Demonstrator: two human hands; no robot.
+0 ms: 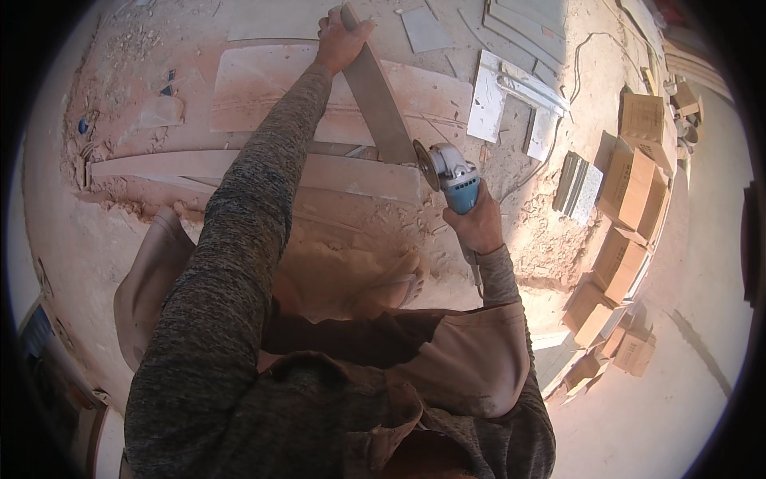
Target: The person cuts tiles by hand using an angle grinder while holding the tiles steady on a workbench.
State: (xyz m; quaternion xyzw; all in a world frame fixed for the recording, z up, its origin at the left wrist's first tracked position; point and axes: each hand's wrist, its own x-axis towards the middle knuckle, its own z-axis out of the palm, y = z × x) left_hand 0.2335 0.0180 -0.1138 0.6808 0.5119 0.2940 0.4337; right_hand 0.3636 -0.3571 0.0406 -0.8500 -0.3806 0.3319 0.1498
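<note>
- The right hand (pixel 477 226) is wrapped tight around the body of a blue angle grinder (pixel 455 182); its grip is closed on the tool, with the disc (pixel 425 164) turned toward the work.
- The left hand (pixel 339 40) reaches far forward, its grip closed over the far end of a long, narrow tile strip (pixel 375 97), pinning it down.
- The strip lies slantwise on the dusty floor (pixel 112 239), over wider pale slabs (pixel 263 84); its near end sits just beside the disc, apparently touching it.
- Judged from this, the step in hand is cutting or trimming the strip's near end. The next move calls for a steady hold on the far end and an even feed of the disc along the edge.
- The strip looks grey-brown, flat and straight-edged, dulled by dust.
- Further out: a sandalled foot (pixel 395 289) near the grinder, pale offcuts (pixel 488 100), a cable (pixel 582 56) trailing across the floor, and cardboard boxes (pixel 634 188) stacked to the right.
</note>
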